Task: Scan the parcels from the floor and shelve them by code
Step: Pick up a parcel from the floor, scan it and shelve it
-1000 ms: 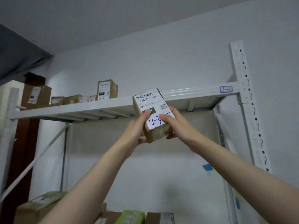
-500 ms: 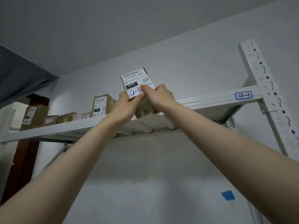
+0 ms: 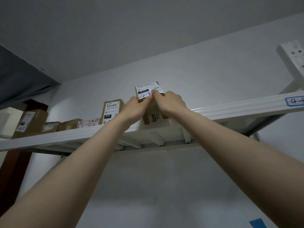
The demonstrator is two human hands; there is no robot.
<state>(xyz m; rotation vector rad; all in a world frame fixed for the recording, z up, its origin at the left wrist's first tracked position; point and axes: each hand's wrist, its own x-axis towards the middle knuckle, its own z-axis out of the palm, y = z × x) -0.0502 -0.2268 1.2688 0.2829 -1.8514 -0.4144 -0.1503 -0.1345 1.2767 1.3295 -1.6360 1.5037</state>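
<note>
The white metal shelf beam (image 3: 82, 134) crosses nearest, hiding the box bases. Above it, the left hand (image 3: 134, 109) and right hand (image 3: 171, 102) both grasp the small brown cardboard parcel with a white label (image 3: 148, 91) at the shelf's front edge. An upright brown box marked 032 (image 3: 111, 111) stands near on its left, and open shelf runs rightward.

This is a parcel storeroom, a plain back room for sorted deliveries. I am looking up at a white steel shelf (image 3: 230, 107) hung on a slotted upright (image 3: 292, 55) against a bare white wall (image 3: 197, 79). Its front beam carries a hand-inked tag (image 3: 295, 101) that begins 4-. Brown cardboard boxes (image 3: 69, 125) line the shelf, several with printed shipping labels. One box (image 3: 111, 112) shows a barcode, 032 and a penned code. The parcel (image 3: 148, 91) at the edge bears 070 and blue handwriting.
</note>
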